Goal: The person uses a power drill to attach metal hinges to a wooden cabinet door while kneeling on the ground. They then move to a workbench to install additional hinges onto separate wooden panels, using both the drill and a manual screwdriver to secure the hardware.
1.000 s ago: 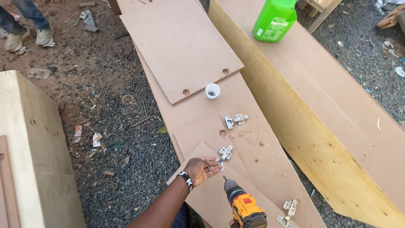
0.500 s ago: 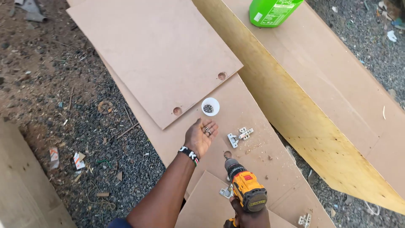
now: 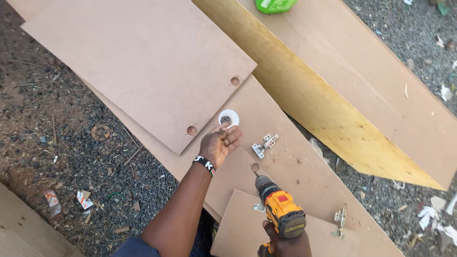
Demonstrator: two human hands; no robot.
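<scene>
While the left hand (image 3: 219, 144) reaches with curled fingers into the white cap (image 3: 229, 117) of screws, right hand (image 3: 285, 245) grips the yellow drill (image 3: 281, 212); loose hinge (image 3: 264, 144) lies just right of the left hand, unmounted, two hinges already sit on the lower board (image 3: 238, 228)

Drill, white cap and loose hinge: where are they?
Drill (image 3: 284, 216), head view, on its yellow body.
White cap (image 3: 229, 118), head view, on its rim.
Hinge (image 3: 264, 144), head view, on its metal middle.
</scene>
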